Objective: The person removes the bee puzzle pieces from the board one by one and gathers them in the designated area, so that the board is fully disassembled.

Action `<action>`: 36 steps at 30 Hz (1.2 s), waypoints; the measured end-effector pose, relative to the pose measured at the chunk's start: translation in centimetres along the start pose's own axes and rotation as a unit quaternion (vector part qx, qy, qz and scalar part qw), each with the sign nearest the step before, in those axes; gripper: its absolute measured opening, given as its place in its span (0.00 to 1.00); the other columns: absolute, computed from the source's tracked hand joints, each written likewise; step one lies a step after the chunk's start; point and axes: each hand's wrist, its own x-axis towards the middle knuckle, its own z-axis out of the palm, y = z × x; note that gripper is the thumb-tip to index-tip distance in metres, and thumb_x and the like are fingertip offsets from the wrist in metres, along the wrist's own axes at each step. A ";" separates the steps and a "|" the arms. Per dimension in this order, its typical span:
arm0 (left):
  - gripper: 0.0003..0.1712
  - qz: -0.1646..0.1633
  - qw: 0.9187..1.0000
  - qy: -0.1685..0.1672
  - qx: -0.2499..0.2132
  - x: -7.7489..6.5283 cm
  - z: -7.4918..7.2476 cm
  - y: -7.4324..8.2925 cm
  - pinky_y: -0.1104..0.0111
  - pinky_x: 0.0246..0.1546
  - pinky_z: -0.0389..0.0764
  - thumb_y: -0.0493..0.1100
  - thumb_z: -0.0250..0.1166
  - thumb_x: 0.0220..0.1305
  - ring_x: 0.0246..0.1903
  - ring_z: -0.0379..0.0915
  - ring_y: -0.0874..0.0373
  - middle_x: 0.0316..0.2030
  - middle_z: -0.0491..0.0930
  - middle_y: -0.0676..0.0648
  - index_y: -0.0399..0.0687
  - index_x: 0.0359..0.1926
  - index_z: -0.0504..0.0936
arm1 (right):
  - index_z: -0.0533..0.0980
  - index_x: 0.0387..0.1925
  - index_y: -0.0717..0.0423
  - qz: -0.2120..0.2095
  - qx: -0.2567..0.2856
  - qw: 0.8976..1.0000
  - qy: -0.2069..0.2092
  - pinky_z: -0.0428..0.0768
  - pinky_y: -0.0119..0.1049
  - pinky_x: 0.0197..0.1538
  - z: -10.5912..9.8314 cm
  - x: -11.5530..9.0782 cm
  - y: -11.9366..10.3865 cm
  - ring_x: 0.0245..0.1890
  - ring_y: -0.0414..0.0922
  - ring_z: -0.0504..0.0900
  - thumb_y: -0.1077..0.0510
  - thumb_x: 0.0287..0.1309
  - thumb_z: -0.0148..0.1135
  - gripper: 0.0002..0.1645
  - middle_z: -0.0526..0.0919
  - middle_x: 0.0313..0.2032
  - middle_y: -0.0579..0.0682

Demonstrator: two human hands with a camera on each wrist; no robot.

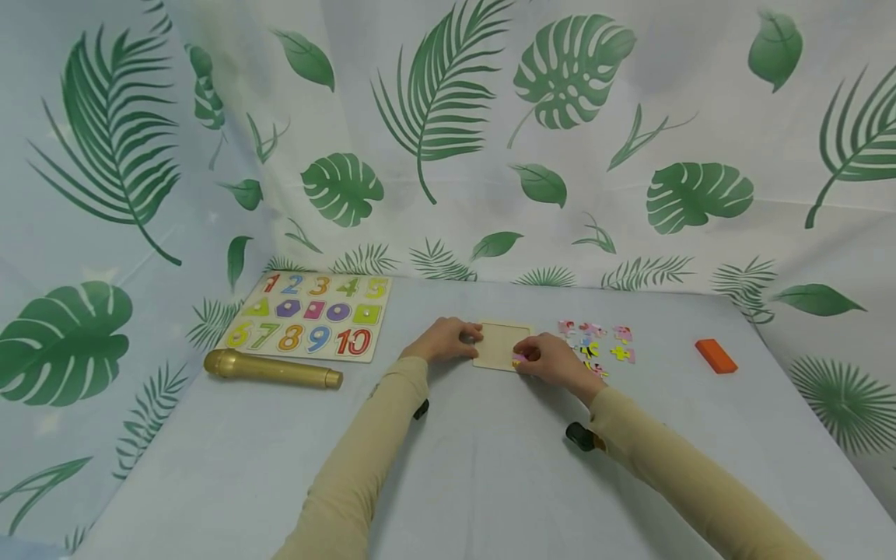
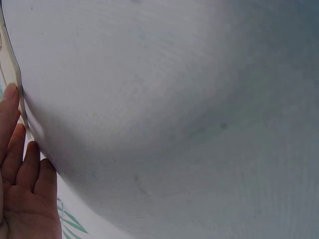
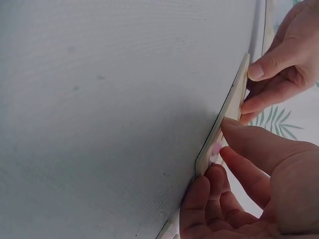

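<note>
A shallow square wooden puzzle tray (image 1: 495, 347) lies flat on the table between both hands. My left hand (image 1: 448, 339) touches its left edge, thumb and fingertips spread along the rim; in the left wrist view the fingers (image 2: 31, 164) look fairly straight. My right hand (image 1: 556, 360) pinches a small pink puzzle piece (image 1: 519, 359) at the lower right corner of the tray. In the right wrist view, the pink piece (image 3: 216, 148) shows between thumb and fingers, right at the rim. Several loose, colourful puzzle pieces (image 1: 591, 348) lie just beyond the right hand.
A wooden number-and-shape board (image 1: 327, 311) lies at the back left, with a gold microphone (image 1: 273, 369) in front of it. An orange block (image 1: 716, 356) is at the right. Leaf-printed cloth (image 1: 448, 179) hangs behind the table.
</note>
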 end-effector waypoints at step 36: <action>0.22 0.001 1.000 0.003 -0.004 0.3 0.2 -0.3 0.64 0.69 0.61 0.42 0.71 0.60 0.68 0.62 0.54 0.64 0.73 0.53 0.46 0.56 0.83 | 0.79 0.51 0.61 -0.003 0.018 1.000 -0.005 0.76 0.45 0.49 -0.1 -0.4 -0.1 0.44 0.51 0.73 0.60 0.60 0.66 0.17 0.77 0.42 0.54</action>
